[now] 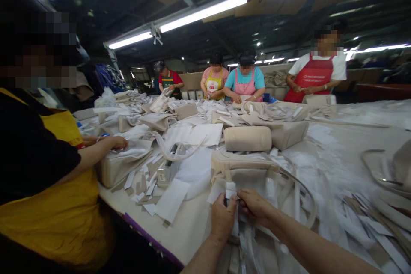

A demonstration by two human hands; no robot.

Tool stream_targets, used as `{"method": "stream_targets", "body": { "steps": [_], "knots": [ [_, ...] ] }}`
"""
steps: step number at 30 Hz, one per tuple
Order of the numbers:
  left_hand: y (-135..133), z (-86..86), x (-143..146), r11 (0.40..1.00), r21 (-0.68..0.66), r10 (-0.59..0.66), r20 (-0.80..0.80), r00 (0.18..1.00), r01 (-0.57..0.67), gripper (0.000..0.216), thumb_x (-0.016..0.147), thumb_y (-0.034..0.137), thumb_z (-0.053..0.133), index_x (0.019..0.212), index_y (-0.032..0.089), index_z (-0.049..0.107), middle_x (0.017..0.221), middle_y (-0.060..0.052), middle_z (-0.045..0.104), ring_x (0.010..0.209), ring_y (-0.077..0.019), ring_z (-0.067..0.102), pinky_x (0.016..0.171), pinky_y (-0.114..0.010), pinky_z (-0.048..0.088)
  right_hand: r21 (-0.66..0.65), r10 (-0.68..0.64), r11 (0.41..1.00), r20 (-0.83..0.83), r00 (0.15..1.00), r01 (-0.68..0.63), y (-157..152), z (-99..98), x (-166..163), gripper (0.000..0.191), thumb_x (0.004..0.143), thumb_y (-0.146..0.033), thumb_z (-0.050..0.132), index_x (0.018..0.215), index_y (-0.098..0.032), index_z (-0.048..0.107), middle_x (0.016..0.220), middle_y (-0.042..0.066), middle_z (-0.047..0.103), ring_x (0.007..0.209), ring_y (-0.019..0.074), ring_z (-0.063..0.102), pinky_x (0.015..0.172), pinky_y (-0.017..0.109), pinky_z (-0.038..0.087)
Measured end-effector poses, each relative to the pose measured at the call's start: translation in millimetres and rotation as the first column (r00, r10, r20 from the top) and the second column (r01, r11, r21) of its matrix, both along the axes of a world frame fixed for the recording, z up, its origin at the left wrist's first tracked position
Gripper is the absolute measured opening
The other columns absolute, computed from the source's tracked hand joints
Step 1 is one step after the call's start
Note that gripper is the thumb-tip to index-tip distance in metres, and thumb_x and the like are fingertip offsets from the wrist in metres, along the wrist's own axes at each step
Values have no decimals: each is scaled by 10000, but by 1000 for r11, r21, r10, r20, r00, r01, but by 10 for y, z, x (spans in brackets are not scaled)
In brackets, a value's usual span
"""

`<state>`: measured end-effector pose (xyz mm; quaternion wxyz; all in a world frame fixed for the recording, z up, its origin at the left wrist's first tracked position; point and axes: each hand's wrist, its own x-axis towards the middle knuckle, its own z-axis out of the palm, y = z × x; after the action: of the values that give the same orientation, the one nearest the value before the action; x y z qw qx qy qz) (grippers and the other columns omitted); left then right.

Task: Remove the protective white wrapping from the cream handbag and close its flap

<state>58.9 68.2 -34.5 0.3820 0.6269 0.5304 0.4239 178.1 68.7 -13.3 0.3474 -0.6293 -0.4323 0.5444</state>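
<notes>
Looking down in the head view, two hands of the person meet low in the middle of the picture, over a crowded bench (188, 229). The left hand (222, 219) comes up from the bottom edge with its back to the camera and its knuckles bent. The right hand (255, 206) reaches in from the lower right on a bare forearm, wrist nearly level. Each grip is closed to a pinch on the same white paper strip (230, 189), left thumb and fingers on its near side, right fingertips touching its right edge; neither hand has anything else in it.

The strip lies against the front of one beige handbag (244, 167), which sits directly beyond the hands with its pale strap (305, 195) looping out to the right.

Three more beige bags can be counted close by: a rolled one (247, 138) just behind the handbag, a boxy one (289, 133) touching its right end, and a third bag (117, 170) to the left. Further bags lie farther back, too jumbled to count. Loose white sheets and paper strips cover most of the bench.

Five other people are at work. A co-worker in a yellow apron (61, 205) fills the left side, one hand (117, 142) resting on top of the third bag. Four stand along the far side: a dark-topped person (168, 79), one in a yellow bib (214, 82), one in a pink apron (245, 84) and one in a red apron (316, 75)
</notes>
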Motion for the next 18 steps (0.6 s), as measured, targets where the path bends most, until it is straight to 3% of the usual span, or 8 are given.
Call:
{"method": "stream_targets", "body": {
  "steps": [6, 8, 11, 15, 18],
  "knots": [
    [11, -1, -1, 999, -16, 32, 41, 999, -31, 354, 812, 446, 445, 885, 150, 625, 773, -48, 664, 733, -182, 594, 676, -258, 428, 21, -69, 997, 32, 997, 68, -25, -9, -122, 226, 794, -274, 349, 591, -194, 409, 427, -81, 346, 308, 56, 333, 330, 177, 215],
    [30, 0, -8, 999, -36, 38, 49, 998, -36, 374, 799, 464, 450, 869, 144, 629, 738, -47, 662, 700, -182, 596, 646, -258, 436, 91, -91, 992, 56, 994, 86, -45, 118, -17, 206, 778, -283, 386, 605, -186, 443, 443, -76, 376, 316, 57, 354, 328, 181, 220],
    [41, 21, -15, 996, -83, 28, 61, 998, -23, 406, 774, 499, 462, 859, 136, 623, 654, -37, 642, 619, -184, 592, 572, -258, 435, 215, -159, 967, 98, 982, 135, -268, 517, 384, 189, 750, -335, 458, 653, -180, 504, 470, -73, 414, 348, 63, 393, 343, 188, 252],
    [78, 79, -16, 985, -170, -6, 63, 998, 17, 448, 764, 539, 439, 875, 135, 598, 518, -6, 588, 476, -181, 560, 462, -256, 408, 394, -386, 878, 242, 890, 274, -1180, 1110, 1051, 286, 762, -448, 478, 869, -204, 583, 504, -52, 487, 446, 104, 489, 428, 212, 372],
    [110, 122, -19, 977, -214, -9, -12, 1000, 6, 425, 744, 530, 469, 866, 145, 602, 493, -3, 593, 457, -183, 565, 436, -249, 408, 437, -540, 824, 409, 735, 362, -2201, 1142, 1304, 362, 760, -533, 480, 931, -240, 608, 502, -16, 539, 476, 139, 526, 479, 243, 428]
  ]
}}
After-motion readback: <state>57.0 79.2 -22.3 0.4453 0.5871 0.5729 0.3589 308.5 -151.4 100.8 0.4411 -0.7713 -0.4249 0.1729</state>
